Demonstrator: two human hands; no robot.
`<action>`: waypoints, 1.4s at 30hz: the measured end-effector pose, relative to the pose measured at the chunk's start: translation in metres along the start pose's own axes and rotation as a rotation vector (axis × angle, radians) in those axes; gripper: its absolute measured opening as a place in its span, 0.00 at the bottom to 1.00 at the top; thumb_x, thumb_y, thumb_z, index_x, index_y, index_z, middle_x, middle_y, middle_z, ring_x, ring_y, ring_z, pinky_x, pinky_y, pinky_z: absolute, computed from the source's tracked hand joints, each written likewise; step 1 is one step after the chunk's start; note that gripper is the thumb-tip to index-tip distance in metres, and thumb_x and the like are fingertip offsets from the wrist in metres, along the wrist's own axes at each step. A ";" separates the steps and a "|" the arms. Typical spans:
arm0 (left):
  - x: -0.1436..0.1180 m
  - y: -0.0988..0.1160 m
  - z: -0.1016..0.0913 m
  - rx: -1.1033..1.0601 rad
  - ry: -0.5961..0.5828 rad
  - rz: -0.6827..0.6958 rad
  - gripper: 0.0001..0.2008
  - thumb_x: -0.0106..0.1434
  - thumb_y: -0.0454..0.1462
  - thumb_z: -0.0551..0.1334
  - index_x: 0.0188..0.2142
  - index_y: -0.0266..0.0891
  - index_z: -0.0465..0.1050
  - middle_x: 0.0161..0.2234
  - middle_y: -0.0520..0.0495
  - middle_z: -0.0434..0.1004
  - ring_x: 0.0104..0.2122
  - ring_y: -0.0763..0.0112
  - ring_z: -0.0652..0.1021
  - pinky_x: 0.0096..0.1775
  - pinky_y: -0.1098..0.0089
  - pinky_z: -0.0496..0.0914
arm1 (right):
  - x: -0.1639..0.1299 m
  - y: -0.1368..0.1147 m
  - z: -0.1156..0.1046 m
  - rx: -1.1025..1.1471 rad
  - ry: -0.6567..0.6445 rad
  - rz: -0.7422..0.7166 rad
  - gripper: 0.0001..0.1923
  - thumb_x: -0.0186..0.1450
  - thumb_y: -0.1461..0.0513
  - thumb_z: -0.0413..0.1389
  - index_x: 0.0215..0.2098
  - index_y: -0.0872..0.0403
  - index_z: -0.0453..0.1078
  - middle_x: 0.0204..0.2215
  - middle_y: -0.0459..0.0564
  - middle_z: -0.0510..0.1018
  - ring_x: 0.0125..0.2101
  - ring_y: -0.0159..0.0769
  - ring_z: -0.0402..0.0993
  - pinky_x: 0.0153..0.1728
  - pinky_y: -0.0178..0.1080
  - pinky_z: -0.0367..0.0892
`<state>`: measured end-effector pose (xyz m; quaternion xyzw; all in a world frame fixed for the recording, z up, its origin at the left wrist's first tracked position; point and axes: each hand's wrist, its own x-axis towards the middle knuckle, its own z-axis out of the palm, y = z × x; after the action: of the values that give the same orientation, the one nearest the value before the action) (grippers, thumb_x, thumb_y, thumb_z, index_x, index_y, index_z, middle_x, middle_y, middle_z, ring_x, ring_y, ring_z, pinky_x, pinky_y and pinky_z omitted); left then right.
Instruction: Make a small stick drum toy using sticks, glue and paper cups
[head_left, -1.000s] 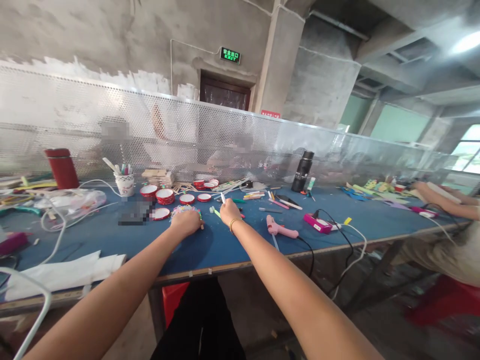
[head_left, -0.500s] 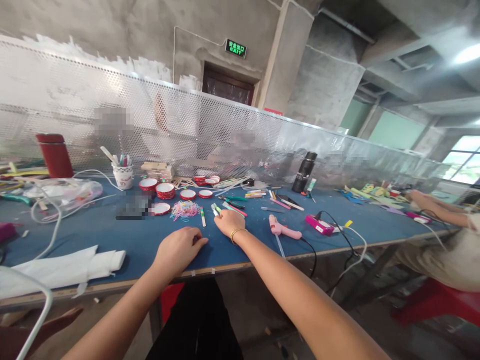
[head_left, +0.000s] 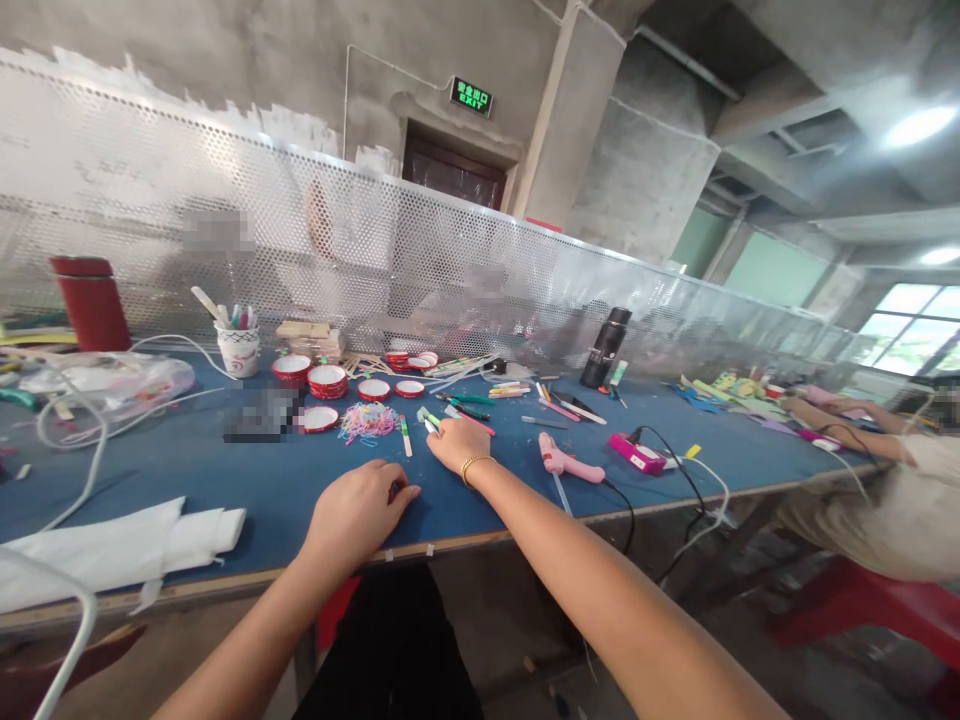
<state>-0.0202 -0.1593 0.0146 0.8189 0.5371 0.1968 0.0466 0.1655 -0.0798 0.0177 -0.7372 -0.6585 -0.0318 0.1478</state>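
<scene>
My right hand (head_left: pixel 459 445), with a gold bracelet at the wrist, is closed at the blue tabletop. Light green and white pen-like pieces (head_left: pixel 426 420) stick out past its fingertips; their lower ends are hidden by the hand. My left hand (head_left: pixel 361 510) rests near the table's front edge with its fingers curled in, and nothing shows in it. Between and beyond the hands lies a craft stick (head_left: pixel 406 436) with green and white on it. Left of that is a heap of pastel rubber-band-like loops (head_left: pixel 369 424). Dark-green-handled pliers (head_left: pixel 471 405) lie just behind my right hand.
Red-rimmed round white pieces (head_left: pixel 328 378) stand in stacks behind the loops. A pink glue gun (head_left: pixel 568 460) and a magenta box (head_left: pixel 637 452) with cables lie to the right. A paper cup (head_left: pixel 238 350), a red flask (head_left: pixel 91 305) and a black flask (head_left: pixel 606 345) stand along the perforated screen.
The view has shifted slightly, so the flasks and table items sit a little further left. Both hands keep nearly the same place and pose.
</scene>
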 end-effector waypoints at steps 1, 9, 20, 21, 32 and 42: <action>0.000 0.000 0.000 -0.003 0.003 0.000 0.13 0.70 0.48 0.60 0.37 0.46 0.79 0.42 0.44 0.83 0.41 0.60 0.81 0.39 0.65 0.68 | -0.001 -0.001 0.000 -0.004 0.001 -0.001 0.17 0.70 0.55 0.52 0.41 0.50 0.82 0.40 0.55 0.86 0.42 0.45 0.83 0.37 0.38 0.69; 0.000 -0.003 0.006 0.009 0.016 0.007 0.14 0.70 0.49 0.59 0.37 0.47 0.80 0.42 0.44 0.83 0.40 0.60 0.81 0.39 0.66 0.68 | -0.005 -0.008 -0.001 -0.029 0.000 -0.022 0.17 0.70 0.55 0.51 0.41 0.50 0.82 0.40 0.55 0.86 0.43 0.45 0.83 0.36 0.39 0.69; -0.002 0.000 0.002 0.013 0.007 0.009 0.13 0.70 0.48 0.60 0.37 0.46 0.79 0.41 0.44 0.82 0.39 0.60 0.81 0.38 0.66 0.67 | 0.000 -0.011 0.002 -0.006 -0.003 -0.006 0.18 0.71 0.54 0.50 0.42 0.51 0.82 0.41 0.55 0.86 0.43 0.45 0.83 0.38 0.38 0.69; -0.002 0.000 0.002 0.020 0.005 0.008 0.13 0.70 0.48 0.60 0.37 0.46 0.79 0.41 0.44 0.82 0.40 0.60 0.81 0.38 0.66 0.68 | 0.002 -0.011 0.003 -0.005 -0.003 -0.001 0.18 0.71 0.54 0.50 0.42 0.51 0.82 0.41 0.56 0.86 0.43 0.45 0.83 0.38 0.38 0.69; -0.009 0.006 -0.006 0.062 -0.004 0.023 0.15 0.73 0.46 0.57 0.41 0.42 0.79 0.43 0.44 0.81 0.42 0.61 0.81 0.40 0.66 0.68 | 0.014 -0.021 0.004 -0.088 0.077 0.021 0.25 0.73 0.48 0.51 0.50 0.59 0.78 0.46 0.64 0.85 0.48 0.50 0.83 0.45 0.42 0.73; -0.009 0.006 -0.005 0.063 0.009 0.023 0.13 0.73 0.44 0.59 0.41 0.41 0.80 0.42 0.43 0.82 0.42 0.59 0.81 0.40 0.66 0.67 | -0.023 -0.034 -0.012 -0.001 0.071 -0.035 0.21 0.70 0.48 0.54 0.45 0.55 0.79 0.46 0.59 0.85 0.47 0.46 0.83 0.44 0.41 0.74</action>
<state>-0.0198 -0.1703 0.0184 0.8252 0.5337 0.1841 0.0161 0.1309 -0.1018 0.0299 -0.7241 -0.6655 -0.0609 0.1704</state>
